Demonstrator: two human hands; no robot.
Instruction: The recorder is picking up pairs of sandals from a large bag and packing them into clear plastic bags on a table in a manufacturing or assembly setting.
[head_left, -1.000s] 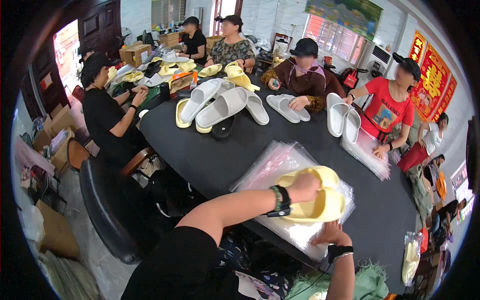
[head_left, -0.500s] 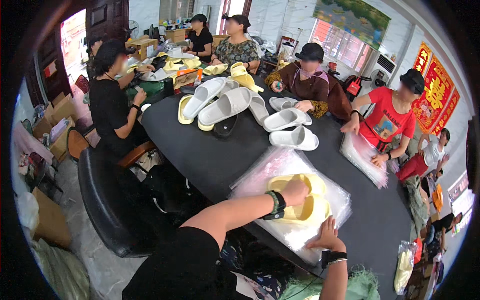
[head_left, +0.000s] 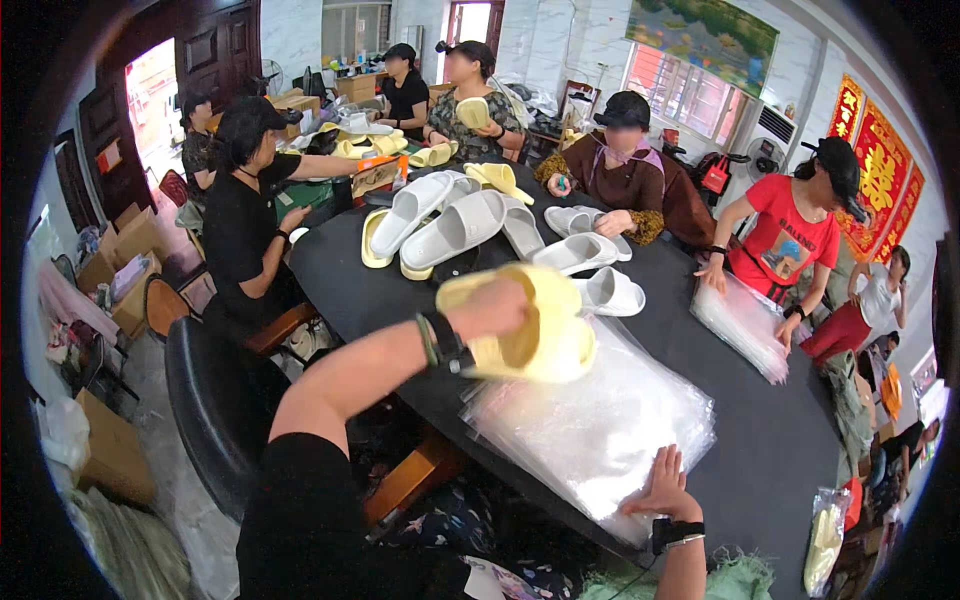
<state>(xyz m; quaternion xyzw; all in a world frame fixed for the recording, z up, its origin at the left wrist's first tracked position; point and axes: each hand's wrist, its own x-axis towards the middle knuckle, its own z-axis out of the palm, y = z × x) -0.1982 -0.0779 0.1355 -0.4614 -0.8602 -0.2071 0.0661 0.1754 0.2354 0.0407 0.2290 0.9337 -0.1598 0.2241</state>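
Note:
My left hand (head_left: pixel 497 308) grips a pair of pale yellow slippers (head_left: pixel 560 345), which hang above the table's near edge, blurred by motion. Just under and to the right of them, a stack of clear plastic bags (head_left: pixel 625 415) lies on the black table. With fingers spread, my right hand (head_left: pixel 664 490) rests flat on the near right corner of that stack and holds nothing.
Grey slippers (head_left: pixel 455 235) and yellow ones lie heaped beyond the bags. Across the table, a person in red (head_left: pixel 785 235) handles another stack of bags (head_left: pixel 745 325). A black chair (head_left: pixel 205 420) stands at left; a bagged yellow slipper pair (head_left: pixel 825 540) is at lower right.
My left hand has lifted the yellow slippers off the bag stack and carried them left and away from me. My right hand stays on the bags. Across the table, a person now holds up a yellow slipper.

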